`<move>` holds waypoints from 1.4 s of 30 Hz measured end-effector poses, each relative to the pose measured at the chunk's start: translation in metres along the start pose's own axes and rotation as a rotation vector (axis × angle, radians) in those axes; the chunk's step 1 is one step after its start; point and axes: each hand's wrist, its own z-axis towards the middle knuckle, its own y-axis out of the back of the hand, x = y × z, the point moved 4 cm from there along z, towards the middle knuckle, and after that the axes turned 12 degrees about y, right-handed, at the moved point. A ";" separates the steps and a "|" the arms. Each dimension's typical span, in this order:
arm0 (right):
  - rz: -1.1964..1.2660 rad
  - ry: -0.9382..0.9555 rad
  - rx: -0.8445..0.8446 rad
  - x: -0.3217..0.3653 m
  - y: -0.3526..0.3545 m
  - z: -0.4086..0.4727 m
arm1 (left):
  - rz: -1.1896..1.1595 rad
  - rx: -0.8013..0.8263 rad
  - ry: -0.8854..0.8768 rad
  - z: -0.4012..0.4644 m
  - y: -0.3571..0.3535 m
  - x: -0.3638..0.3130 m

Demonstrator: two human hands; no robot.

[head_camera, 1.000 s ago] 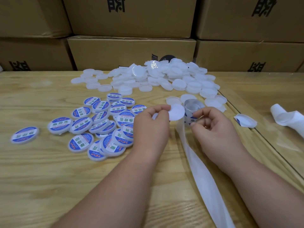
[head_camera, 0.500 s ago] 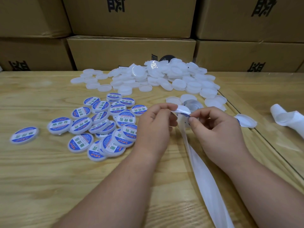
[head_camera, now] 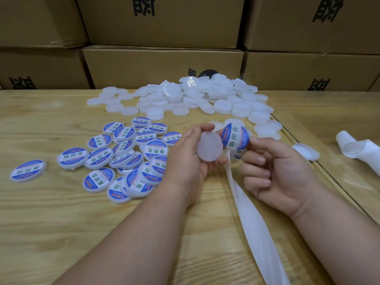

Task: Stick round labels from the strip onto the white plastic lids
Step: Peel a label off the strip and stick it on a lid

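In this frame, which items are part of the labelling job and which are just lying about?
In the job: left hand holding a blank lid; right hand pinching a round label; backing strip; unlabelled lids; labelled lids.

Lying about: cardboard boxes; crumpled strip.

Blank lid (head_camera: pixel 209 146) beside curled, seemingly peeled label (head_camera: pixel 236 137).

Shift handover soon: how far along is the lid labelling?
Done: a cluster of labelled lids lies at left. In hand: the left hand holds a blank lid; the right hand pinches a peeled label. Left: the big pile of unlabelled lids.
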 end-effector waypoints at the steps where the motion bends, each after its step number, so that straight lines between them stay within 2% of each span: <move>1: 0.003 -0.044 0.044 -0.002 -0.001 -0.001 | -0.007 0.003 0.019 0.000 0.000 0.000; 5: -0.016 -0.134 0.141 -0.007 -0.007 -0.003 | 0.007 0.070 0.087 0.000 0.001 0.000; 18: 0.040 -0.184 0.120 -0.007 -0.007 -0.002 | -0.006 0.134 0.087 0.002 0.001 0.001; 31: 0.041 -0.201 0.137 -0.007 -0.007 -0.003 | 0.031 0.114 0.073 0.005 0.002 0.003; 42: 0.069 -0.199 0.128 -0.006 -0.006 -0.003 | 0.182 0.087 -0.052 0.007 0.004 0.006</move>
